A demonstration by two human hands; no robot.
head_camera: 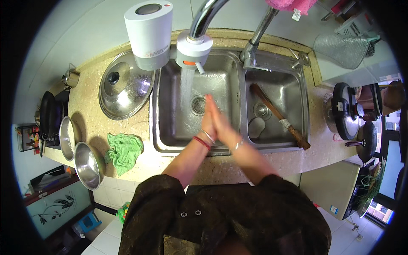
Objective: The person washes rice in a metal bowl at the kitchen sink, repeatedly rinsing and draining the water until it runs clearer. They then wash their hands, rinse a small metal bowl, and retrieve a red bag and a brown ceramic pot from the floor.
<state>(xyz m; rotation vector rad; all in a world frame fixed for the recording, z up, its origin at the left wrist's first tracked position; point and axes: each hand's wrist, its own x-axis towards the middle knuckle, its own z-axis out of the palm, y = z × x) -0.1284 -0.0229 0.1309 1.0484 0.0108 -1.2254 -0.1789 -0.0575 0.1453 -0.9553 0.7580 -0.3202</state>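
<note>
My left hand (208,122) and my right hand (222,123) are pressed palm to palm over the left basin of a steel double sink (172,127). The fingers point away from me, near the drain strainer (199,105). Nothing shows between the palms, and the right hand is slightly blurred. Water (186,84) runs from the white faucet attachment (194,51) to the left of my hands, apart from them. A red band and bangles circle my left wrist; a bracelet is on the right one.
A brush-like wooden tool (274,111) leans in the right basin. Left of the sink are a domed metal lid (127,92), a green cloth (123,153) and two metal bowls (89,165). A lidded pot (346,111) stands at right. A white dispenser (149,35) hangs above the lid.
</note>
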